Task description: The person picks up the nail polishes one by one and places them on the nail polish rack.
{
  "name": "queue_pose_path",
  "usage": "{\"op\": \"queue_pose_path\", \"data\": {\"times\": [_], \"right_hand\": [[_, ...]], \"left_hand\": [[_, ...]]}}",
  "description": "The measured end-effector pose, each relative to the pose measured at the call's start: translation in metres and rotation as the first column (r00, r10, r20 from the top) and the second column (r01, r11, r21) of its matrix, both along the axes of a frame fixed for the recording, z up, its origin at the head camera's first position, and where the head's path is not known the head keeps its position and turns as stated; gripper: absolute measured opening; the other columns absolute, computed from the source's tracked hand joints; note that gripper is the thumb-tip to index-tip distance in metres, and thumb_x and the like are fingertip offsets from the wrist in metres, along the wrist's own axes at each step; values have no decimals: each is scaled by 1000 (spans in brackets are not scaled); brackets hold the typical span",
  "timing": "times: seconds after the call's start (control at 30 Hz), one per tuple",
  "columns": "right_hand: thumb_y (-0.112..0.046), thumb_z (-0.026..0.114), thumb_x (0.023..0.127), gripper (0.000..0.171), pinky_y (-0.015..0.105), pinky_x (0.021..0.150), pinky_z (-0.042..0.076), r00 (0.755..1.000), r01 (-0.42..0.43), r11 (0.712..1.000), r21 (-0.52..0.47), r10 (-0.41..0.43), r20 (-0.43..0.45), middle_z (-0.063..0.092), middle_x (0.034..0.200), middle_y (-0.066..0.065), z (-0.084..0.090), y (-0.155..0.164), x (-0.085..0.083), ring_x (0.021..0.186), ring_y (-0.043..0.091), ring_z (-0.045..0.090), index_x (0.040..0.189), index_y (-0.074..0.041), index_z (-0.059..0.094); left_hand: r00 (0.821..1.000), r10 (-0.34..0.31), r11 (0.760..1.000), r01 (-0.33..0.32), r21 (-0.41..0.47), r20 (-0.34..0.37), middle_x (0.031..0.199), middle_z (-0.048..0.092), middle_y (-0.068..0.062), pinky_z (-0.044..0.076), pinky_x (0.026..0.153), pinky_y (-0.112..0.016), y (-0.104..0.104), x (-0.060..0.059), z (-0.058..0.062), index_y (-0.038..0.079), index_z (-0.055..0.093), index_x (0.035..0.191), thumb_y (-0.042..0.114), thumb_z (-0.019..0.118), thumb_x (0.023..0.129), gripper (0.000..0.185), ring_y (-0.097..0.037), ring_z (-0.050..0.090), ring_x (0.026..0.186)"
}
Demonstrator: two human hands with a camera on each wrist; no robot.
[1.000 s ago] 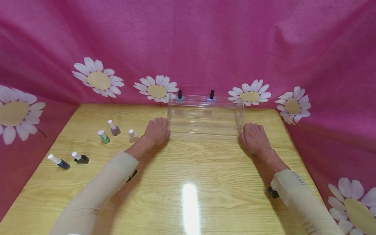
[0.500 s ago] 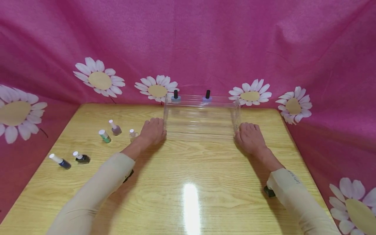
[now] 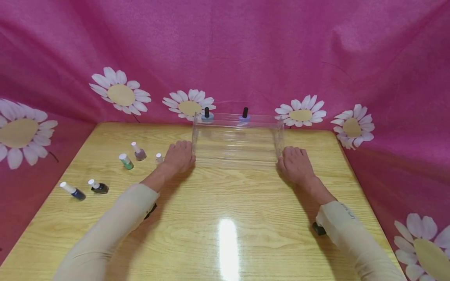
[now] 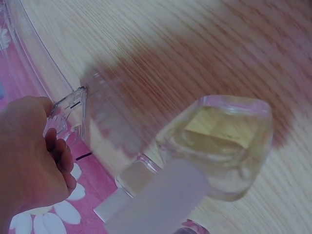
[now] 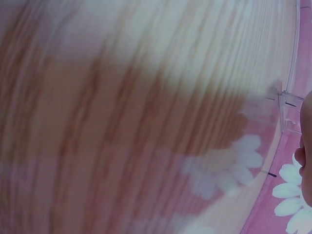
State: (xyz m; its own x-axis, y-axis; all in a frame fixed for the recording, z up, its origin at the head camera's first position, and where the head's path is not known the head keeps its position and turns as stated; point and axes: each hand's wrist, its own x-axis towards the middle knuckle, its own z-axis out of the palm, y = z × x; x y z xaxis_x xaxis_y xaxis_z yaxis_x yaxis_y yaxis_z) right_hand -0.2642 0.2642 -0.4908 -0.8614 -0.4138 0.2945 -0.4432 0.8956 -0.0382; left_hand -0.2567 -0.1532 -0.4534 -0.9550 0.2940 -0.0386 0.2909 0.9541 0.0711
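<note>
I note a glossy wood-grain counter (image 3: 228,195) backed and flanked by pink cloth (image 3: 246,50) printed with white daisies. A clear plastic rack (image 3: 236,140) stands at the counter's far middle, two dark-capped bottles (image 3: 206,115) on its top rear edge. My left hand (image 3: 179,157) holds its left end, my right hand (image 3: 296,164) its right end, each grip curled against a corner. Five small bottles (image 3: 125,161) stand to the left (labels unreadable). The right sleeve's lettering is illegible.
</note>
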Motion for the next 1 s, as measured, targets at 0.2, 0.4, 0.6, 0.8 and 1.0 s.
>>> {"op": "queue_pose_path", "data": {"times": [0.2,0.4,0.6,0.8,1.0], "right_hand": [[-26,41,103,27,53,83,39,1000,6,1000,26,-7,14,40,81,13,-1,-4,0,83,38,47,90,-2,42],[-27,40,103,28,53,84,38,999,10,1000,16,-10,32,42,82,13,-1,-8,-1,84,38,47,90,-2,42],[-30,39,104,31,53,82,39,998,16,1000,10,-17,58,43,81,12,-3,-13,0,83,38,48,89,-3,43],[-30,39,106,32,53,80,38,994,40,999,-5,-39,105,45,78,11,2,-19,1,83,38,51,85,-6,43],[-30,34,107,37,55,82,39,982,62,998,8,-62,178,50,78,13,6,-24,3,86,41,55,81,-6,44]], "left_hand": [[1000,-7,1000,7,5,-1,92,47,-14,41,79,-45,-5,1,0,-2,47,103,22,43,100,25,-33,46,91],[1000,0,1000,0,14,-1,94,48,-15,41,82,-46,-9,3,1,-2,47,105,22,45,100,25,-34,48,94],[1000,6,1000,-6,26,-22,95,52,-16,42,83,-49,-12,6,2,-3,49,102,22,48,99,25,-36,51,96],[999,19,1000,-19,1,-37,94,52,-17,43,82,-48,-14,8,3,-5,50,104,22,48,99,27,-36,51,94],[997,37,997,-41,-63,-65,100,53,-18,42,84,-47,-14,11,5,-5,51,110,29,52,101,35,-35,51,99]]}}
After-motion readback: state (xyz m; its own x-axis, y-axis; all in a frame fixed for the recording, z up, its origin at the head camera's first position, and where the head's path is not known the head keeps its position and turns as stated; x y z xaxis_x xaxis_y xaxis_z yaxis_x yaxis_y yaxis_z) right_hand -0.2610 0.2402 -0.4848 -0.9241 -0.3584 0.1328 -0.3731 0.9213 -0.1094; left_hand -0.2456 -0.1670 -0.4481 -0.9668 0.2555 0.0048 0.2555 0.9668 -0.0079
